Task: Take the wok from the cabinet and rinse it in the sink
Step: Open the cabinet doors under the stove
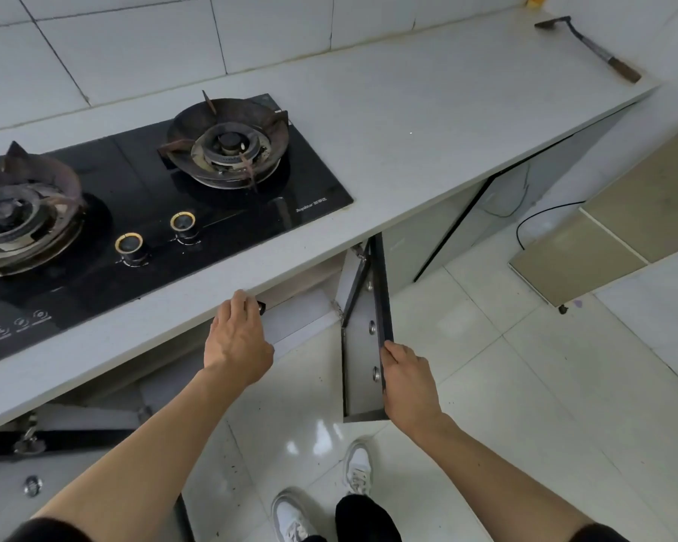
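No wok and no sink show in the head view. Under the white countertop [408, 150], a grey cabinet door [363, 346] stands swung out toward me. My right hand [410, 381] is closed around its dark outer edge. My left hand [237, 338] grips the top edge of the neighbouring door panel [302, 318], just below the counter lip, fingers curled over it. The cabinet's inside is hidden by the counter and my arms.
A black two-burner gas stove [165, 213] is set into the counter on the left. A metal spatula with a wooden handle [592, 48] lies at the far right end. Another open door with hinges [28, 440] is at lower left. My shoes [357, 467] stand on the glossy tile floor.
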